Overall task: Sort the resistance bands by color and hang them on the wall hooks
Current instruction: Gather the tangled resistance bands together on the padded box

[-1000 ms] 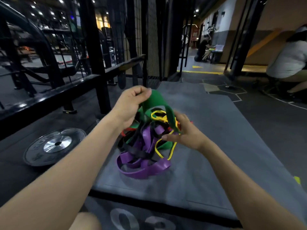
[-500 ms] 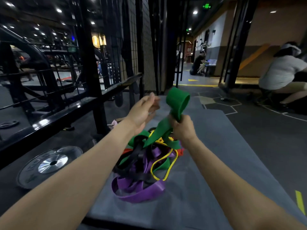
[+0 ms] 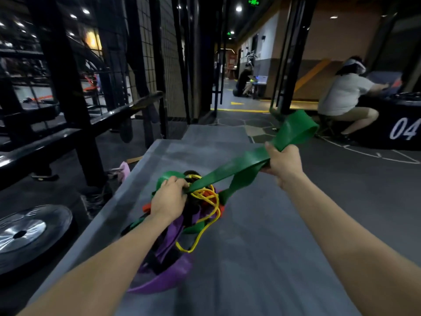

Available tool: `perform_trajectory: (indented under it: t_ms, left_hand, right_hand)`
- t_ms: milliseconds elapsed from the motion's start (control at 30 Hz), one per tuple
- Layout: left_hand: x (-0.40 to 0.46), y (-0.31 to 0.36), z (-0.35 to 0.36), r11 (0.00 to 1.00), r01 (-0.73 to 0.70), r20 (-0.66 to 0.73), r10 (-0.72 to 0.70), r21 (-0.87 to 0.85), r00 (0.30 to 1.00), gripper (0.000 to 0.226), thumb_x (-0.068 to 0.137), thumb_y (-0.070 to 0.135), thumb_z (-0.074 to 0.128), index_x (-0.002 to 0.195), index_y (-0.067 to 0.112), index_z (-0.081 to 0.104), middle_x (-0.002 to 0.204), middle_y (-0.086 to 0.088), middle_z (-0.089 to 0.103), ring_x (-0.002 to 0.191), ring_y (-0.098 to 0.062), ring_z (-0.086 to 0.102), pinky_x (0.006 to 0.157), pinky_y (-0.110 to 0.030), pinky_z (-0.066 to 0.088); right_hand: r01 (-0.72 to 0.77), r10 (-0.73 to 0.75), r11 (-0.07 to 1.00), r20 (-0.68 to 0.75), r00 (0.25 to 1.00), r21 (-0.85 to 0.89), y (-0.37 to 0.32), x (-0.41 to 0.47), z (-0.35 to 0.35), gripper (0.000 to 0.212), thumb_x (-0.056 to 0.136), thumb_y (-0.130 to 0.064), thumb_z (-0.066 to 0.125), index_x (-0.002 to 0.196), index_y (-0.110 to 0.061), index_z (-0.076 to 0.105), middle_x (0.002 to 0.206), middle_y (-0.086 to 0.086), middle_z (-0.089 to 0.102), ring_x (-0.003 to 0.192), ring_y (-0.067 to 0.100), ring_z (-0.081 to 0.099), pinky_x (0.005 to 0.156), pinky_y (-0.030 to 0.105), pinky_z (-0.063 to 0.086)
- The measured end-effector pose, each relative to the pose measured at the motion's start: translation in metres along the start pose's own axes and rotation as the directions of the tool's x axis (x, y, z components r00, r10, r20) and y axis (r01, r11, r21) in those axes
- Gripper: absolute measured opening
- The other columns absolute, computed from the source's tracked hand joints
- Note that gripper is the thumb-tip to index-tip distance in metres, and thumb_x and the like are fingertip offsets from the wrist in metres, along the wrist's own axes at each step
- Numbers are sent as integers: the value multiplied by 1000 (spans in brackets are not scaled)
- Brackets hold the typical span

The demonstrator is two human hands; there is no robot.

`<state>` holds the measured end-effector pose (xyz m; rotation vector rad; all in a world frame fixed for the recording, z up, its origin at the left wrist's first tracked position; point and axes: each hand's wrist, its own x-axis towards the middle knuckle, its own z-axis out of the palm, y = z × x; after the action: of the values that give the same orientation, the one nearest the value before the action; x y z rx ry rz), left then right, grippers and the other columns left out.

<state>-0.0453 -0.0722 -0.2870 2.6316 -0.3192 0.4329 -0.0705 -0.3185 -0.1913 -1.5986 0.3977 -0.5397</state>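
Clearly the two hands are working against each other so that one band comes free of the rest. The right hand (image 3: 283, 161) is closed round the green band (image 3: 230, 171), gripping it a little below its far loop, which flares out beyond the fist, and holds it up and off to the right so that the strap runs taut back down to the heap. The left hand (image 3: 169, 198) rests on top of the pile of bands (image 3: 182, 226), fingers curled over the spot where the green strap meets it; it seems to be gripping a green strand there, probably to pin the pile so it does not ride along with the pull. That pile lies on the grey mat (image 3: 262, 258) on the floor, a knot of purple band (image 3: 164, 279), thin yellow band (image 3: 205, 220), black and red-orange pieces, and the yellow one loops close under the green strap, so it looks the likeliest to snag. No wall hooks can be made out from this angle, so sorting seems barely begun. A weight plate (image 3: 27, 233) lies on the floor to the left, beside a black rack (image 3: 68, 92).
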Motion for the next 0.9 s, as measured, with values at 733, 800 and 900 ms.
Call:
perform_trajectory:
  t_ms: [733, 800, 900]
  left_hand:
    - [7, -46, -42, 966, 129, 36, -124, -226, 992, 21, 90, 34, 57, 100, 15, 62, 101, -5, 65, 94, -26, 59, 83, -38, 45]
    - [9, -45, -48, 962, 132, 60, -121, -238, 991, 21, 90, 35, 57, 99, 16, 62, 101, -5, 65, 94, -26, 60, 86, -40, 47]
    - [7, -41, -56, 951, 67, 94, -40, -303, 995, 15, 89, 31, 59, 92, 17, 63, 94, -2, 65, 88, -20, 59, 86, -38, 46]
  right_hand:
    - [415, 8, 596, 521, 853, -688, 44, -61, 66, 53, 84, -46, 62, 120, -9, 57, 119, 17, 63, 114, 33, 56, 90, 36, 45]
    - [540, -47, 565, 629, 776, -624, 44, -74, 85, 70, 83, -46, 64, 138, -11, 38, 134, 16, 51, 128, 34, 42, 102, 37, 35]
    - [595, -190, 546, 604, 774, -590, 36, -83, 103, 82, 83, -42, 65, 146, -16, 20, 141, 16, 33, 131, 36, 27, 106, 41, 29]
